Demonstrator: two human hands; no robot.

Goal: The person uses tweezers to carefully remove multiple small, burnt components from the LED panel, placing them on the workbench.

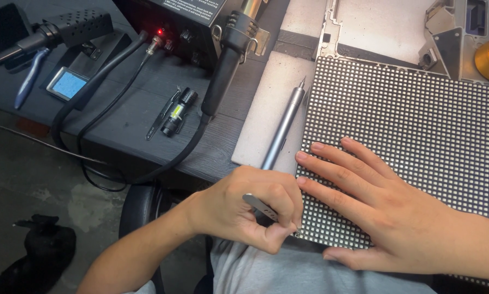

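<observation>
Left hand [244, 209] pinches slim metal tweezers [262, 206] at the near-left corner of the black dotted LED panel [408, 136]; right hand [375, 207], fingers spread, lies flat steadying it. Keep tips low, pressure light.

Our left hand [247, 204] curls in a tight pinching grip, while just beside it our right hand [375, 209] lies flat, fingers spread.

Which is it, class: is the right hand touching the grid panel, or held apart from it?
Touching. The head view shows the right hand lying flat on the grid panel, fingers spread on its surface, with no gap visible beneath them.
</observation>
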